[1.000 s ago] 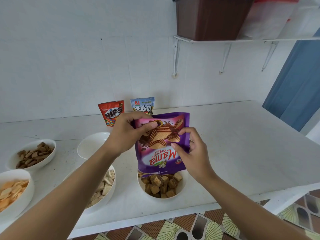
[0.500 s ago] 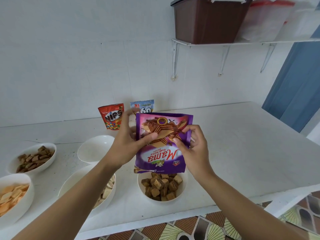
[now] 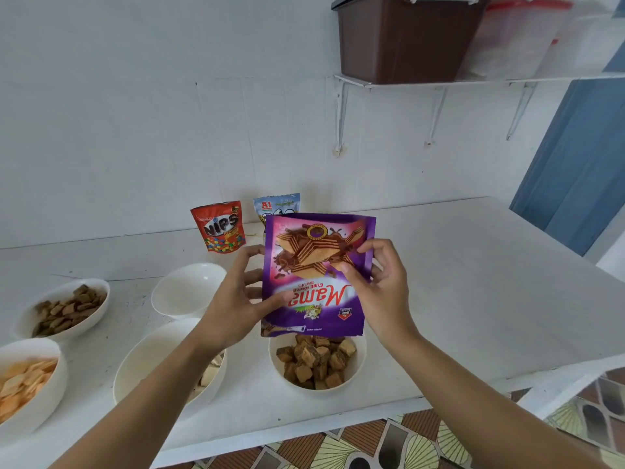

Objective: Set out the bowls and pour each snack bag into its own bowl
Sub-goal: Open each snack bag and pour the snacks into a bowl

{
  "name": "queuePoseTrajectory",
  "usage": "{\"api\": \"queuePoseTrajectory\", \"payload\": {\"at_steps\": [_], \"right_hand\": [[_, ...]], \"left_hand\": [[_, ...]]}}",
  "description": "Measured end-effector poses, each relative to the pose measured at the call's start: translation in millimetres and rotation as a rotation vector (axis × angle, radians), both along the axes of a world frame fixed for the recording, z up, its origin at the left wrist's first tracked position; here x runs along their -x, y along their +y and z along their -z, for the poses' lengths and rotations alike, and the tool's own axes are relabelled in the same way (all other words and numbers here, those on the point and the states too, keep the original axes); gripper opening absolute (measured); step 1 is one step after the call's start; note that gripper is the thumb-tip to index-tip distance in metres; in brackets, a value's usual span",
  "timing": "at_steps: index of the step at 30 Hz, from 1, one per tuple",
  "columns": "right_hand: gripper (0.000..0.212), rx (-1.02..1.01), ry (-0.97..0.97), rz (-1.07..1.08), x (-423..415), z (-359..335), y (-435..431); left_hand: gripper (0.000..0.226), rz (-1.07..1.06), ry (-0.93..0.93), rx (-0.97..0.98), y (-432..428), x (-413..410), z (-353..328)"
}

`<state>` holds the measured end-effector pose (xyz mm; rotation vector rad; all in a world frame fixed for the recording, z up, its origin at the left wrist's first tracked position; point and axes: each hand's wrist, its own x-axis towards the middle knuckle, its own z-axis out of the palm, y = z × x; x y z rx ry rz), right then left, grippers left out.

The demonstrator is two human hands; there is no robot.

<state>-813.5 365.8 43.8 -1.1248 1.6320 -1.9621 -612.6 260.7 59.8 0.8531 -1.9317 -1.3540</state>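
White counter (image 3: 473,299), both hands (image 3: 378,292) holding inverted purple bag (image 3: 314,299) over wafer bowl (image 3: 358,370)

The place was a home kitchen: white counter (image 3: 473,282), wall shelf (image 3: 490,79) bearing storage containers (image 3: 402,38), patterned floor tiles (image 3: 338,448).

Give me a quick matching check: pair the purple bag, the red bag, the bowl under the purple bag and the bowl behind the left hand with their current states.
Things:
1. purple bag
2. red bag
3. bowl under the purple bag
4. bowl behind the left hand

States:
A. empty
B. standing upright by the wall
C. holds brown cubes
D. held upside down in both hands

Pairs: 1-D, 2-B, 3-C, 4-A
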Motion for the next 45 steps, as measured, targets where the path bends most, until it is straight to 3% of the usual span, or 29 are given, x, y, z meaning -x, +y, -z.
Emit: {"api": "queuePoseTrajectory", "payload": {"at_steps": [6,14,21,24,27,33,36,38,45], "right_hand": [[0.028,-0.077,0.066,-0.029,-6,12,2],[0.029,-0.057,0.116,-0.073,-3,0,1],[0.030,-0.078,0.105,-0.096,4,1,2],[0.030,-0.074,0.141,-0.111,0,-5,0],[0.024,-0.080,0.195,-0.126,-2,-3,1],[0.023,-0.088,0.226,-0.091,-1,0,0],[0.025,-0.056,0.152,-0.084,1,-6,-2],[0.027,-0.048,0.110,-0.084,3,-9,-3],[0.022,-0.064,0.182,-0.123,-1,-5,-6]], "left_hand": [[0.039,-0.056,0.164,-0.063,6,6,-14],[0.008,-0.041,0.170,0.015,-7,17,-40],[0.036,0.079,-0.030,0.128,-14,15,-54],[0.038,0.056,-0.165,0.348,-17,20,-65],[0.026,0.019,-0.135,0.457,-19,22,-61],[0.014,0.013,-0.017,0.389,-22,19,-46],[0.026,0.142,-0.064,0.405,-23,12,-55],[0.021,0.248,-0.081,0.452,-26,7,-59],[0.032,0.419,-0.262,0.431,-35,3,-49]]}}
